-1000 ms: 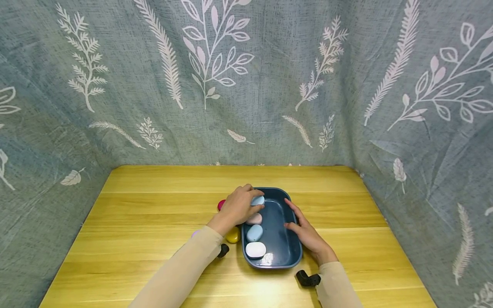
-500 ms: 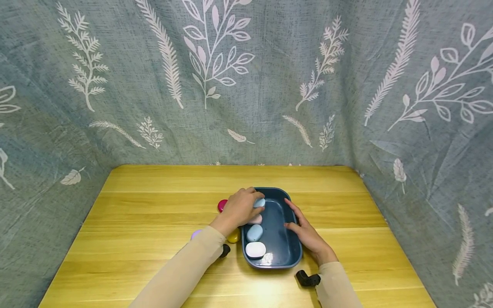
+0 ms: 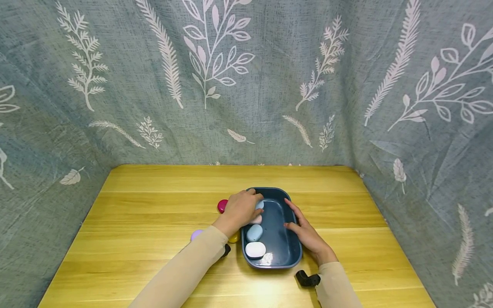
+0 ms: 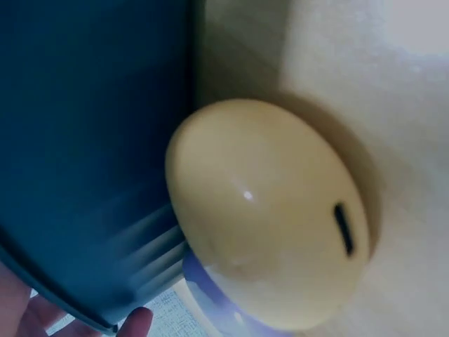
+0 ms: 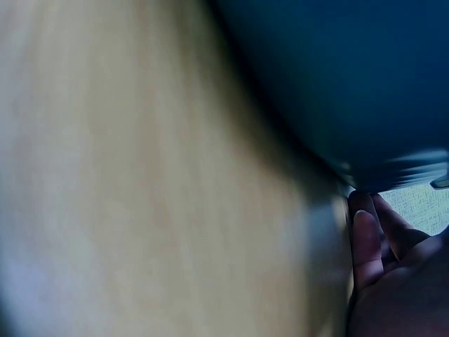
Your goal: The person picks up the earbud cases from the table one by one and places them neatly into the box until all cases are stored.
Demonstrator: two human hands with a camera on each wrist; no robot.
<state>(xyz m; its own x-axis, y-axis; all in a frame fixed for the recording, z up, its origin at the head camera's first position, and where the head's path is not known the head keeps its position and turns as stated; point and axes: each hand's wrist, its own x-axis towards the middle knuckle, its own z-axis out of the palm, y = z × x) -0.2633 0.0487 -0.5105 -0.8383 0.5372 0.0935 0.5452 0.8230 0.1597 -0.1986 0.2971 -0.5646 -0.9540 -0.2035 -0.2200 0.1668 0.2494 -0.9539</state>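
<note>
Over the far left corner of a dark blue tray (image 3: 279, 239), my left hand (image 3: 239, 208) pinches a light blue rounded oval piece (image 3: 259, 205) between thumb and fingers. The hand hides most of that piece. Below it, along the tray's left wall, lie a pale pink oval (image 3: 256, 220), another light blue oval (image 3: 254, 233) and a white oval (image 3: 256, 250). My right hand (image 3: 310, 237) grips the tray's right rim, its thumb reaching over to the inside. In the right wrist view, fingers (image 5: 366, 242) bend in against the tray's outer wall.
Left of the tray, on the wooden table (image 3: 154, 205), sit a red oval (image 3: 222, 205), a purple one (image 3: 196, 234) and a yellow one (image 4: 266, 217) with a dark slot, close beside the tray wall. Black wrist mounts (image 3: 307, 279) jut out near the sleeves. A patterned curtain (image 3: 246, 128) hangs behind.
My left hand has shifted slightly right and toward me with the light blue oval, lower by the pink one. My right hand and the tray have stayed still.
</note>
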